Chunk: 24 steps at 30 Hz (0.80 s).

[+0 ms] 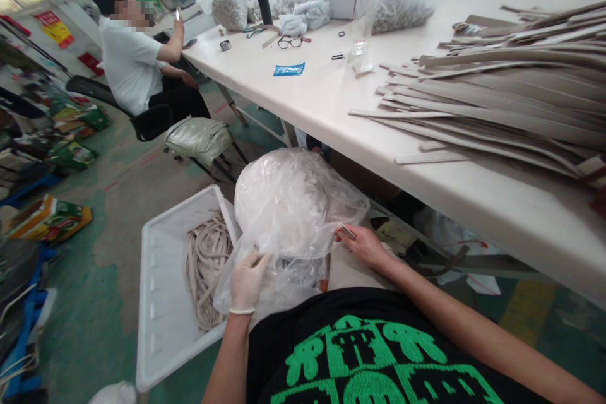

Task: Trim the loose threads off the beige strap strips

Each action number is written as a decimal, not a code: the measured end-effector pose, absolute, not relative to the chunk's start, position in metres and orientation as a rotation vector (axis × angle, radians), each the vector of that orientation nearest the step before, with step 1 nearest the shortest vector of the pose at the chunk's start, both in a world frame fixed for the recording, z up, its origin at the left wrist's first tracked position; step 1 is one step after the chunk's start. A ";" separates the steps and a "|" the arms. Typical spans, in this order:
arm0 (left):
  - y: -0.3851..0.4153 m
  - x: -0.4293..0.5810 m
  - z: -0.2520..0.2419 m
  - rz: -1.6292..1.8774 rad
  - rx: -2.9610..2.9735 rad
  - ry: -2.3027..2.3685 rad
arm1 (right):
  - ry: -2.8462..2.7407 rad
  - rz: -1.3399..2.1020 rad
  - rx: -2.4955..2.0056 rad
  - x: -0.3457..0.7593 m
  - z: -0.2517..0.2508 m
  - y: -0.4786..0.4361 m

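A large clear plastic bag (288,202) filled with pale pieces rests against my lap, below the table's front edge. My left hand (247,281), in a whitish glove, is closed on the bag's loose film at its near left side. At the bag's right side my bare right hand (360,245) is closed around a small metal tool (348,231), its fingertips touching the film. What the tool is cannot be made out. Beside the bag on the left stands a white plastic bin (158,303) with coiled beige strips (208,271) inside.
The long white table (322,98) crosses in front, bearing a pile of beige strips (511,101), a clear jar (367,12), glasses (290,42) and a blue packet (288,69). A person (132,63) sits at the far left, near a stool with a cushion (201,137).
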<state>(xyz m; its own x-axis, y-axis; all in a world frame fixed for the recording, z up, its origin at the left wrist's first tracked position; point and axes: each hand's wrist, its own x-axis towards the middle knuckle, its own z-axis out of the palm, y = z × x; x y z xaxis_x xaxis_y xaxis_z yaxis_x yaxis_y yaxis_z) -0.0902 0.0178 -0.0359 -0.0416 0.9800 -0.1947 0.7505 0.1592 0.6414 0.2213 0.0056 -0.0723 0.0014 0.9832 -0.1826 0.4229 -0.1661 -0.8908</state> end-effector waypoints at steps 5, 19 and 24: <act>0.016 -0.075 -0.022 0.647 1.612 1.774 | -1.368 1.422 -1.509 0.201 -0.042 0.014; -0.004 -0.039 -0.033 0.751 1.482 1.525 | -1.184 1.725 -1.491 0.144 -0.027 0.046; 0.001 -0.055 -0.033 0.926 0.927 1.481 | -1.244 1.524 -1.698 0.164 -0.036 0.061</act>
